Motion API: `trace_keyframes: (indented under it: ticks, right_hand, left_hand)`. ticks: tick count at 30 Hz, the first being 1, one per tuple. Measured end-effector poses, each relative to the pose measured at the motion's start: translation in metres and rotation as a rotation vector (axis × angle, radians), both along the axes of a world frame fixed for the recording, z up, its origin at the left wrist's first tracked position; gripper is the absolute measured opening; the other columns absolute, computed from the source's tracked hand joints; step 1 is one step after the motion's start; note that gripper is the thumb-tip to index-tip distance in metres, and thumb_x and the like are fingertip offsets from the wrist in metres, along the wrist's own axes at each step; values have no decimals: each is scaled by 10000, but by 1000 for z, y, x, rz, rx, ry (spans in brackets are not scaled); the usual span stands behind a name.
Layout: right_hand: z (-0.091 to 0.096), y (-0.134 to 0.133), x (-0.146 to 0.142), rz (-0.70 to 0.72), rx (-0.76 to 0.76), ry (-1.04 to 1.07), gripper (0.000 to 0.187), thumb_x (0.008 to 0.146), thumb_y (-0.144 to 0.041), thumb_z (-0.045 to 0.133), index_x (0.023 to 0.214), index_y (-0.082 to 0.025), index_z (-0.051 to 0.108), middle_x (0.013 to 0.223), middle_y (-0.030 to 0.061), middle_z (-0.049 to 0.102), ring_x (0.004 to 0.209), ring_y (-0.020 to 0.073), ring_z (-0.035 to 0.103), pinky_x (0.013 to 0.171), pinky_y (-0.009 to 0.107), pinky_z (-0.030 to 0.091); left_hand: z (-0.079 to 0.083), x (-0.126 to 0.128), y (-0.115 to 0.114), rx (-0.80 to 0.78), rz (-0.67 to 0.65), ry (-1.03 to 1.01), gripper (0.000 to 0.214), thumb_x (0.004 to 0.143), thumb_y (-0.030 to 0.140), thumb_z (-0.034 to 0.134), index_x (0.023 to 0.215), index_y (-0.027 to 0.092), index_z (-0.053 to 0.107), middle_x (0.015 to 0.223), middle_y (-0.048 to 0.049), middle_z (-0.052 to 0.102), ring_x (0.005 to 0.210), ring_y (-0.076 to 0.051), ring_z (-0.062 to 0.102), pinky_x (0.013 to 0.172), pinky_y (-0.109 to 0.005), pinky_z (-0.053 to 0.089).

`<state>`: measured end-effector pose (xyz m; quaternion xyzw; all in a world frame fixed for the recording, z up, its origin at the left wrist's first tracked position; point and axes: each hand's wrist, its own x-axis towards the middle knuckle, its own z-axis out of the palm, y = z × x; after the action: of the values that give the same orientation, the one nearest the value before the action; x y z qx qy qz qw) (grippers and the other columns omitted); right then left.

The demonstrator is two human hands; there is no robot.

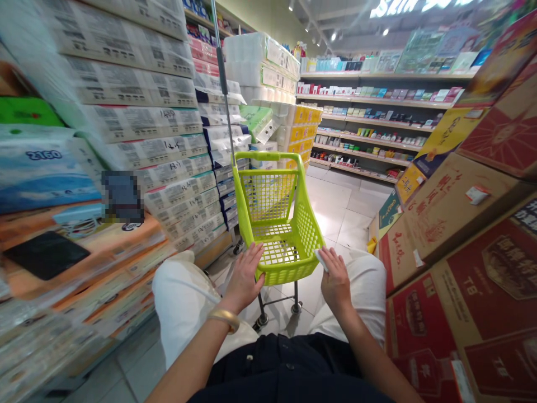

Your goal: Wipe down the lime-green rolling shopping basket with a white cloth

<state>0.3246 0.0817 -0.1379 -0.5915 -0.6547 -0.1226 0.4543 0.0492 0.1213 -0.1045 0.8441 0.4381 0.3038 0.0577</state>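
Left hand, fingers spread, rests on the green cart's near rim. Right hand, fingers together, presses a white cloth on its corner. Open floor ahead.

Tissue packs stood stacked left; red cardboard boxes piled right (some tilted); stocked shelves lined far wall.

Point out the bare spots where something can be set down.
The green cart is empty inside. Bare floor tiles lie between the cart, the cartons and the far shelves. The tissue stacks on the left are packed tight.
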Motion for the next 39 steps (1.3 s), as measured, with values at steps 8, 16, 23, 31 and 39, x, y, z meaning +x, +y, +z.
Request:
trace_keyframes:
  ticks: [8,16,23,31,39]
  right_hand:
    - [6,-12,-73,293,-22,-140,651,830,15,351,1405,-233,531,1397,65,599,1404,199,438,1160,468,370]
    - [6,1,-16,87,-14,14,619,813,-5,359,1352,-216,581,1345,89,637,1374,224,479,1144,526,366]
    - [9,3,-50,191,-44,-46,593,819,-2,374,1331,-195,603,1366,88,622,1383,220,466,1163,488,352]
    - [13,6,-60,296,-78,-104,623,821,17,357,1353,-217,582,1381,68,613,1381,190,468,1174,464,343]
    - [13,12,-27,95,-121,-14,613,787,10,384,1320,-193,608,1362,95,624,1360,230,493,1162,512,346]
  left_hand:
    - [-1,1,0,10,6,0,669,817,114,507,1465,201,368,1525,-130,431,1469,-298,295,1145,-562,348]
    - [2,0,1,-4,-8,2,650,836,152,511,1466,198,360,1528,-129,426,1474,-286,285,1161,-555,324]
    - [2,0,3,-8,10,18,624,836,167,511,1446,183,381,1525,-132,431,1470,-291,294,1151,-555,337]
    - [5,-6,17,-34,27,41,651,802,157,542,1437,200,404,1525,-134,432,1464,-302,305,1142,-574,344]
    - [-1,-4,28,-2,13,3,648,797,145,555,1426,179,404,1522,-146,431,1464,-300,305,1150,-569,348]
